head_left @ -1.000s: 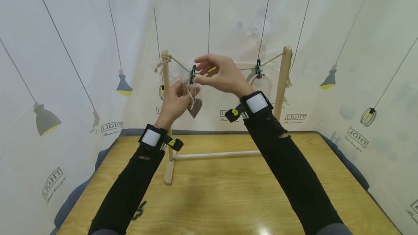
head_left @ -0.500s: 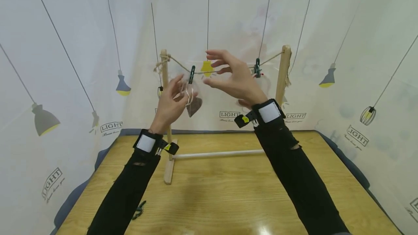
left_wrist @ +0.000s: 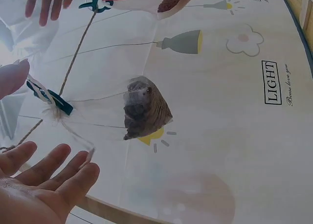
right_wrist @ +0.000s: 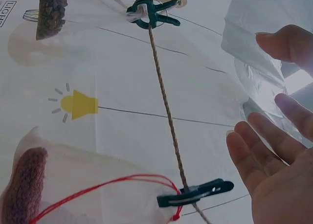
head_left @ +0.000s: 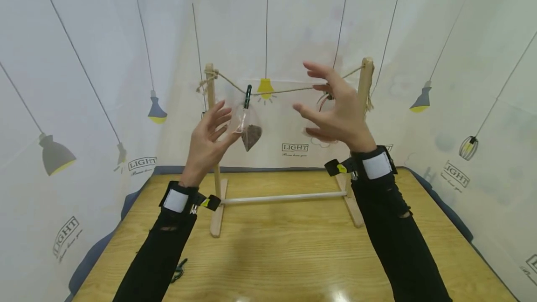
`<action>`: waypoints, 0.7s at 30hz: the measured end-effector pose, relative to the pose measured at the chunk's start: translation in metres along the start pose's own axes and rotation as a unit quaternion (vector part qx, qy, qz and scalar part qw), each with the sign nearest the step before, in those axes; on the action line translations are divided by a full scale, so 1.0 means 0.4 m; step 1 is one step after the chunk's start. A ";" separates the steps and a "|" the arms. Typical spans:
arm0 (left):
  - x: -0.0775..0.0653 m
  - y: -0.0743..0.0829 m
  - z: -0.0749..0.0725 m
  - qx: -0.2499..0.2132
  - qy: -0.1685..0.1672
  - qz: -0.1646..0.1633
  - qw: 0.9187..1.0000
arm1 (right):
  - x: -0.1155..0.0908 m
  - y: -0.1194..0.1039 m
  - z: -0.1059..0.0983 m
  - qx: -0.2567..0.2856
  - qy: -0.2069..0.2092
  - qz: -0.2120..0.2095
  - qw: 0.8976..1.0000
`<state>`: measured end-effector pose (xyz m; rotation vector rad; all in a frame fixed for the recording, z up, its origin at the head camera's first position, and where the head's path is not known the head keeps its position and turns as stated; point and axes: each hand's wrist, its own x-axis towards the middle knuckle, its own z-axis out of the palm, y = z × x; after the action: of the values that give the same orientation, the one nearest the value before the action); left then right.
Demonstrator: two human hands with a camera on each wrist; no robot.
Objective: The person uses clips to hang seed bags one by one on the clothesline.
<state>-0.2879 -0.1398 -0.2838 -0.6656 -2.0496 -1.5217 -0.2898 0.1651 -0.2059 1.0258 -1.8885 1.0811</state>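
Observation:
A twine rope (head_left: 289, 91) sags between two wooden posts. Toward its left side a dark green clip (head_left: 247, 98) grips a clear plastic bag (head_left: 251, 137) with dark brown pieces in the bottom and a white string round its neck. My left hand (head_left: 206, 143) is beside this bag, fingers spread; its thumb is close to the string, and contact is unclear. My right hand (head_left: 340, 112), fingers apart and holding nothing, is in front of the right part of the rope. There, a second green clip (right_wrist: 195, 193) holds a bag of small reddish grains (right_wrist: 24, 187) with a red cord.
The posts, such as the left one (head_left: 211, 106), stand on wooden feet joined by a white bar (head_left: 285, 197). Another green clip (head_left: 178, 271) lies on the wooden table (head_left: 285, 250), beside my left forearm. A pale curtain printed with lamps surrounds the table.
My right hand has drawn away from the left clip and moved right. The left hand has loosened from the bag's neck and moved left and down. The bag stays hanging from the rope.

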 end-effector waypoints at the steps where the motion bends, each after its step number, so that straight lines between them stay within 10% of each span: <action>1: -0.006 -0.001 -0.004 -0.001 0.002 0.000 1.000 | -0.009 0.002 -0.009 -0.001 0.008 0.004 1.000; 21: -0.108 -0.036 -0.064 -0.006 0.049 -0.003 0.999 | -0.162 0.014 -0.083 -0.016 0.182 0.102 0.978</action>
<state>-0.2618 -0.1718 -0.3157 -0.5767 -1.9733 -1.5398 -0.2609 0.2150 -0.2506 0.5752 -1.7270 1.2563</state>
